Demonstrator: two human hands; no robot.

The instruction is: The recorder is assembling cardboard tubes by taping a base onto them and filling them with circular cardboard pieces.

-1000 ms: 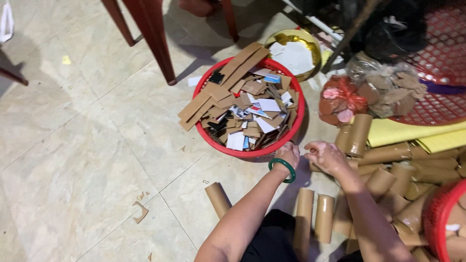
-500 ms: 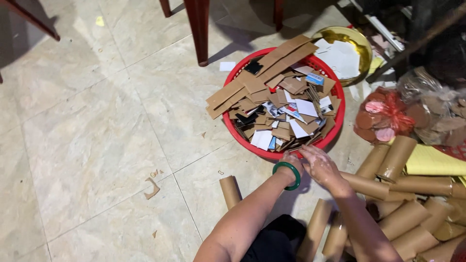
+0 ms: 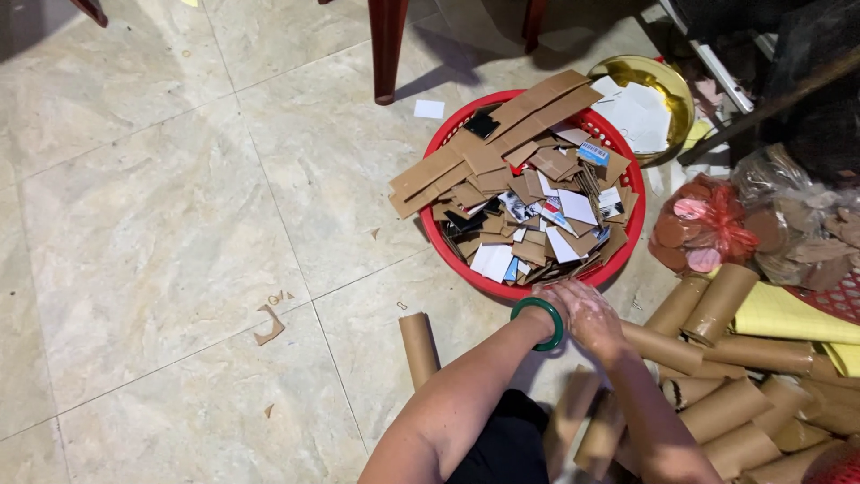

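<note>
My left hand (image 3: 550, 296) and my right hand (image 3: 591, 321) are pressed together just in front of the near rim of a round red basket (image 3: 441, 240). A green bangle (image 3: 537, 324) sits on my left wrist. The right hand covers part of the left, and both are blurred, so anything between the fingers is hidden. The basket is heaped with torn brown cardboard pieces (image 3: 528, 184) and printed paper scraps. Brown cardboard tubes (image 3: 717, 305) lie in a pile to the right of my hands, and one tube (image 3: 418, 345) lies alone on the floor to their left.
The floor is beige tile with small cardboard scraps (image 3: 269, 324). A dark red chair leg (image 3: 387, 45) stands behind the basket. A gold bowl (image 3: 674, 90) with white paper, a red net bag (image 3: 703, 229) of brown discs, a clear plastic bag (image 3: 806, 233) and a yellow sheet (image 3: 797, 318) crowd the right side.
The view has drifted so the basket sits more central. My hands have stayed together at the basket's near rim, closing over each other.
</note>
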